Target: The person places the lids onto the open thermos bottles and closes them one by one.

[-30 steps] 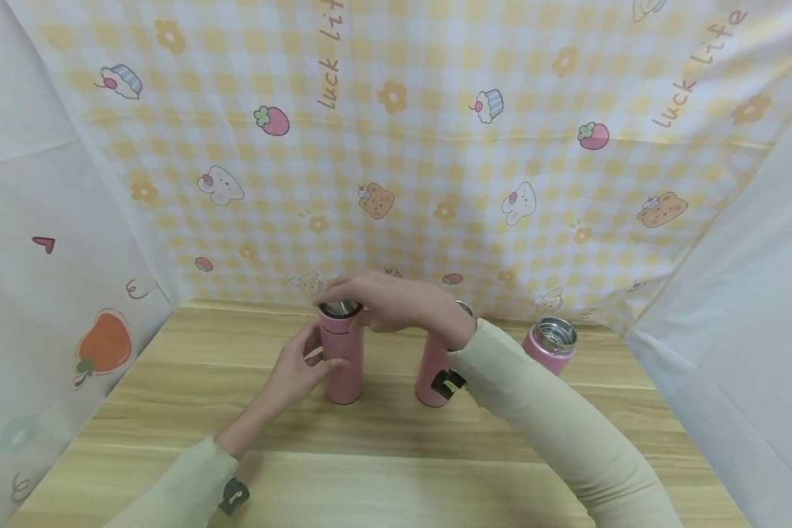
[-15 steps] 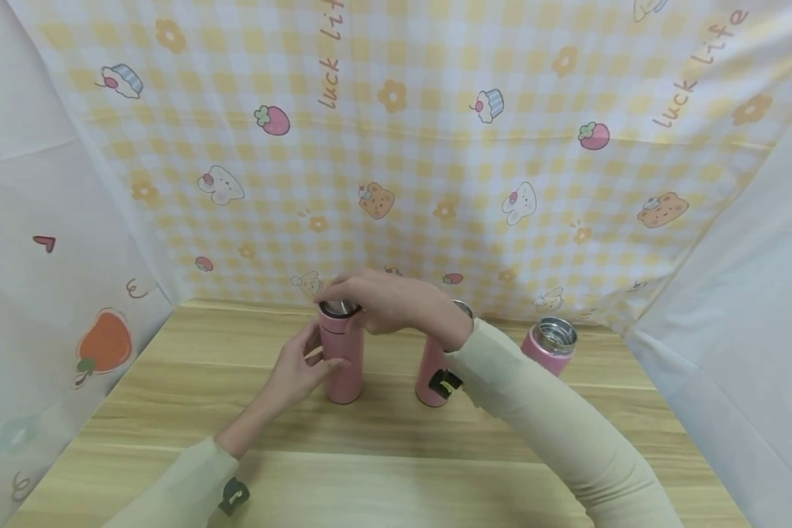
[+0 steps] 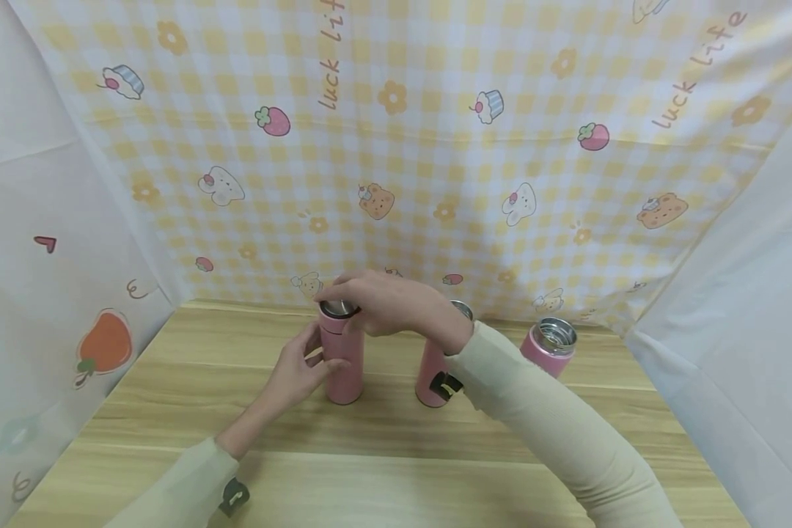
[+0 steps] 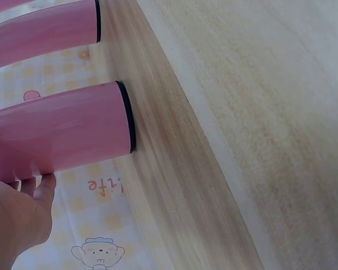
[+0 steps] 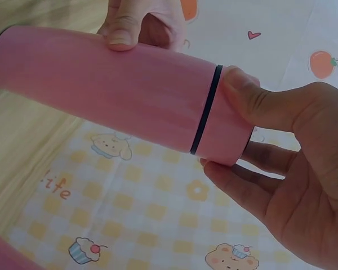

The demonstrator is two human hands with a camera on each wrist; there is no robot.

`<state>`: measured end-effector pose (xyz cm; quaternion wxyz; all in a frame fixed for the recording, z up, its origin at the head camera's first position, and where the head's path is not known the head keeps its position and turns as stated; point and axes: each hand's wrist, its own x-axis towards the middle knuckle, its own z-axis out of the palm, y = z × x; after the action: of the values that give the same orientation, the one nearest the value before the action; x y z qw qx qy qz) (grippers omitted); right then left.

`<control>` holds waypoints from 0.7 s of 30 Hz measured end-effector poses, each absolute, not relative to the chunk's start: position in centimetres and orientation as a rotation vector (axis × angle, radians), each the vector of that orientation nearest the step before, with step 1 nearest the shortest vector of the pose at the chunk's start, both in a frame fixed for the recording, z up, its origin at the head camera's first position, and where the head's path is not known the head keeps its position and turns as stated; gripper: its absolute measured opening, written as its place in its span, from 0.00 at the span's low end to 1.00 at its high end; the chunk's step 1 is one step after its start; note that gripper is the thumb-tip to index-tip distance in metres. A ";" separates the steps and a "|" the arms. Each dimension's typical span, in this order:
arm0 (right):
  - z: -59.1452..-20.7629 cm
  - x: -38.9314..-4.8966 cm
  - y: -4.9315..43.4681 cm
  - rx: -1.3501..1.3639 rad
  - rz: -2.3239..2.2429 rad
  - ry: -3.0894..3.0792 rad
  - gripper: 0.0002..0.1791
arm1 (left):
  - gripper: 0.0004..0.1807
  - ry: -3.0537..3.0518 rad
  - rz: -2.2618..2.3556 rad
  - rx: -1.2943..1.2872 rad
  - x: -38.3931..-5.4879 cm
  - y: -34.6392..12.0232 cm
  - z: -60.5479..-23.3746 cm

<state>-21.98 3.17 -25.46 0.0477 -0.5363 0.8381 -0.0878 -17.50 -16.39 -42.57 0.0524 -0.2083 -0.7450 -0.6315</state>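
Observation:
A pink vacuum flask (image 3: 345,370) stands upright on the wooden table, left of the middle. My left hand (image 3: 298,369) holds its body from the left, thumb across the front. Over the top, my right hand (image 3: 389,302) grips the flask's lid (image 5: 231,124), whose shiny metal top shows between the fingers in the head view. The right wrist view shows thumb and fingers on opposite sides of the lid, with a dark ring where it meets the body. Fingers of the left hand (image 4: 22,216) wrap the flask in the left wrist view.
A second pink flask (image 3: 432,370) stands to the right, partly behind my right wrist. Farther right, a third pink flask (image 3: 546,359) shows an open metal mouth, its lower part hidden by the sleeve (image 3: 541,411). A checked cloth (image 3: 435,147) hangs behind the table (image 3: 369,433).
The right hand has turned slightly at the lid, its thumb shifting a little down and toward the left. My left hand and the flasks have stayed in place.

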 end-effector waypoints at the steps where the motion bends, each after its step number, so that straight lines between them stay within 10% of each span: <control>1: -25.4 -21.9 3.2 -1.624 -0.271 2.553 0.30 | 0.39 -2.268 -1.918 -0.634 -17.5 -16.4 -42.6; 21: -25.3 -23.1 4.0 -1.629 -0.387 2.378 0.35 | 0.40 -2.270 -1.891 -0.628 -17.5 -16.4 -42.5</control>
<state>-23.07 4.01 -25.30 0.1165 -0.5564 0.8120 -0.1322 -17.46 -16.37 -42.53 0.0603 -0.2074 -0.7501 -0.6250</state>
